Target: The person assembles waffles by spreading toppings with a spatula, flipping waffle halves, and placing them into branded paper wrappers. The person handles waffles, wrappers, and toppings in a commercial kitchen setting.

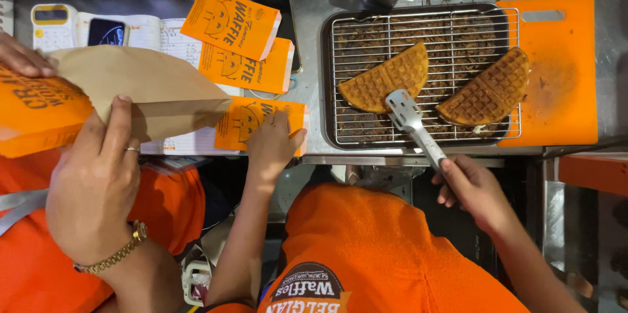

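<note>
Pickup step: right hand (474, 189) gripped metal tongs (409, 117), tips on the golden half-round waffle (386, 77), which lay on the wire rack (458, 25). Left hand (271, 143) curled onto a flat orange paper sleeve (252, 123) left of the rack. The crisp gridded waffle would need a gentle squeeze.

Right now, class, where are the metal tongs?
In the head view, right of centre: the right hand holds the tongs, tips over the wire rack, between two folded waffles.
</note>
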